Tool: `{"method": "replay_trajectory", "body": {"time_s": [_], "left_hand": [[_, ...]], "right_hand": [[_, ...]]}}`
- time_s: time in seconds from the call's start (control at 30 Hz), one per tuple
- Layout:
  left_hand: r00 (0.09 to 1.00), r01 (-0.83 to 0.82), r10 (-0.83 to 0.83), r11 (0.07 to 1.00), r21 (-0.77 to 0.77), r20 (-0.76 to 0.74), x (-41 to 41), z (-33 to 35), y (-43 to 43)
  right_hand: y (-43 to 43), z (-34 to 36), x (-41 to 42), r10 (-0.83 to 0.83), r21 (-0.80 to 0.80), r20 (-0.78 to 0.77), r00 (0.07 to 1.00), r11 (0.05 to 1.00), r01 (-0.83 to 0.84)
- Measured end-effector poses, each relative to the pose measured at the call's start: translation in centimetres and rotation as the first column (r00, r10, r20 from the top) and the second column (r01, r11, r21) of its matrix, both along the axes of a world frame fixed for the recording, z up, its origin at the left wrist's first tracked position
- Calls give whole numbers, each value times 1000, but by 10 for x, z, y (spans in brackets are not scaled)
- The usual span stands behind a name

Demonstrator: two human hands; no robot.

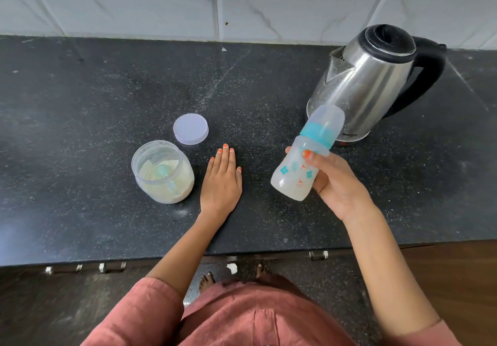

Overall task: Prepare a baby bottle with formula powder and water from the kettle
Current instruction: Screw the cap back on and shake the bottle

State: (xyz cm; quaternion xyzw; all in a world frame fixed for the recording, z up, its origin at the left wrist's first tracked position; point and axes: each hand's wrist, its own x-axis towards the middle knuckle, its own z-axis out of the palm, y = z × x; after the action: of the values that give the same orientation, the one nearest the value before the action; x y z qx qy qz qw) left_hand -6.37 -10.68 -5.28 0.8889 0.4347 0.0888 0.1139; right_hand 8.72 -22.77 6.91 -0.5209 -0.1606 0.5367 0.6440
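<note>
My right hand (333, 181) grips a baby bottle (298, 169) with a teal collar and a clear cap on, tilted above the counter in front of the kettle. The bottle holds a milky white liquid. A steel kettle (368, 82) with a black lid and handle stands at the back right. My left hand (222, 181) lies flat on the black counter (107, 103), fingers together, holding nothing. Just left of it stands an open clear formula jar (162, 172) with pale powder and a teal scoop inside. The jar's lid (191, 128) lies behind it.
A white marble-tiled wall (242, 1) rises behind the counter. The counter's front edge (242, 254) runs across below my arms, with metal drawer handles (318, 254) under it. A wooden cabinet front (457, 278) shows at the lower right.
</note>
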Motion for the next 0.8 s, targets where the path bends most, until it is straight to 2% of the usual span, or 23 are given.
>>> {"method": "replay_trajectory", "body": {"time_s": [0.07,0.17,0.23,0.3,0.37,0.43,0.5,0.57,0.67,0.7,0.73,0.8], "left_hand": [[1000,2,-2,1000,0,1,0,0,0],[1000,3,-3,1000,4,1,1,-1,0],[1000,1,-1,1000,12,1,1,-1,1],[1000,-3,3,1000,16,-4,1,-1,0],[1000,-2,2,1000,6,-6,1,-2,0],[1000,-1,1,1000,-2,-3,1,-3,0],[1000,-2,2,1000,10,0,1,-2,0],[1000,2,-2,1000,19,-1,1,-1,0],[1000,0,-1,1000,-6,-12,1,-1,1],[1000,-1,1,1000,-7,-14,1,-2,1],[1000,-3,3,1000,-8,-13,1,-2,1],[1000,-1,1,1000,-4,-4,0,-2,1]], "right_hand": [[2,2,0,-128,58,-12,992,990,129],[6,-2,-6,-357,42,-195,913,927,372],[4,-6,-19,-334,-33,-198,921,942,335],[-2,-12,-31,-159,-121,-160,974,983,140],[-5,-12,-32,-93,-172,-137,986,983,68],[-3,-7,-23,-214,-110,-170,962,974,197],[2,1,-13,-378,-28,-206,903,924,380],[4,2,-14,-413,2,-91,906,910,415],[-1,-2,-28,-173,-72,289,942,977,201],[-3,-2,-30,-99,-92,353,930,986,140],[-4,-1,-30,-77,-86,366,927,990,116],[-3,1,-24,-181,-20,295,938,980,196]]}}
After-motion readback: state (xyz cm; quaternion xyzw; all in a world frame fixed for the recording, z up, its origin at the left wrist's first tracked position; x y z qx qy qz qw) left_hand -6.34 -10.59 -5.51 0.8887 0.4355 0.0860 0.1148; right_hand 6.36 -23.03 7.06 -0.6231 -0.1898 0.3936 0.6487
